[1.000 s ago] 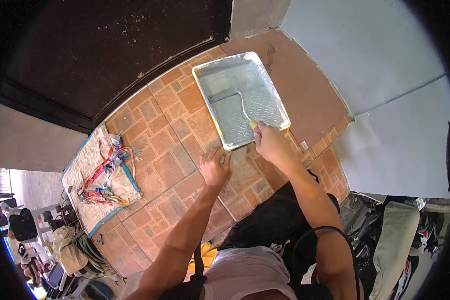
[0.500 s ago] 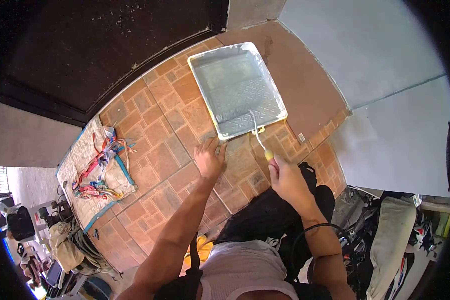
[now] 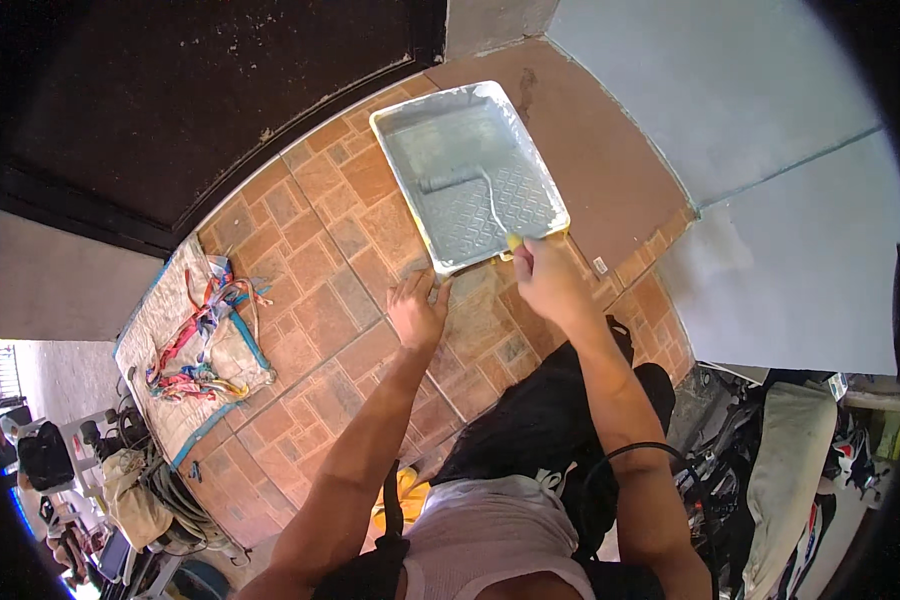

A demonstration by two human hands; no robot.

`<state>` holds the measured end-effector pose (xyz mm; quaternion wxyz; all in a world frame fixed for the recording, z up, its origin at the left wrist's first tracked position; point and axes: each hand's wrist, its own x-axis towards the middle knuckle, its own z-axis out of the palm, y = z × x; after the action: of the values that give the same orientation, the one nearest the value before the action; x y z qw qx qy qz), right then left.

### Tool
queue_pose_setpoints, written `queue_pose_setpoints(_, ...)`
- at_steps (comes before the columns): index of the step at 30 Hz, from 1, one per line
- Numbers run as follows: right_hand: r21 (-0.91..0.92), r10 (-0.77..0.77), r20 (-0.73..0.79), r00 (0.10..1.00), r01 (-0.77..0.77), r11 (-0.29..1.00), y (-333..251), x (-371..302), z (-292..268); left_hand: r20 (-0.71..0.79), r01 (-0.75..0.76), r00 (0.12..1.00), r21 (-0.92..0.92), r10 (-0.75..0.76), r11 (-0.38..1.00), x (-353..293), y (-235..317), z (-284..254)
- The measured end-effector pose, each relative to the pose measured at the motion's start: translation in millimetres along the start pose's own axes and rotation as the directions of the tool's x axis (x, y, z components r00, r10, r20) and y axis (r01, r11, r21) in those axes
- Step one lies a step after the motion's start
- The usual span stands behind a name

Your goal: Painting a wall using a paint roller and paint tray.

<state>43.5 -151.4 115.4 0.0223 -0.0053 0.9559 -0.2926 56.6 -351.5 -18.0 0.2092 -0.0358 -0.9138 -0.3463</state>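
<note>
A paint tray (image 3: 483, 92) with a white rim lies on the tiled floor, wet grey-blue paint coating its inside. My right hand (image 3: 548, 280) is wrapped round the yellow handle of a paint roller (image 3: 495, 205), just over the near rim. The roller's grey-coated head rests on the tray's ribbed slope, near the left wall and the edge of the paint pool. At the near left corner, my left hand (image 3: 416, 308) pinches the tray's rim between thumb and fingers, though the exact contact under the fingertips is hidden.
A dark door (image 3: 210, 100) stands at the far left, and pale grey panels (image 3: 770, 190) at the right. Left on the floor lies a cloth mat (image 3: 170, 320) with colourful fabric strips (image 3: 205, 335). Coiled hoses (image 3: 175, 500) sit lower left; assorted clutter (image 3: 790, 470) fills the lower right.
My right hand has moved forward, pushing the roller up the slope, away from me, toward the paint pool. My left hand stays at the tray's corner.
</note>
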Motion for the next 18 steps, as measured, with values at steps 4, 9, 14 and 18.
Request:
queue_pose_setpoints(4,0.090,0.037,0.036,0.999,-0.040,0.995,-3,-54,-14,-0.018,-0.023,1.000,0.003,0.023,1.000,2,1,-4)
queue_pose_setpoints(9,0.112,0.046,0.027,0.999,-0.048,0.992,-5,-107,-41,0.006,-0.001,1.000,0.005,0.001,1.000,2,1,-3)
queue_pose_setpoints(14,0.037,0.119,0.158,0.980,-0.126,0.991,-18,-89,-89,0.021,0.026,0.999,0.010,-0.026,1.000,-1,0,-10)
queue_pose_setpoints(18,0.042,0.115,0.114,0.987,-0.121,0.992,3,-25,-79,0.014,0.007,1.000,-0.007,-0.007,1.000,4,11,-7)
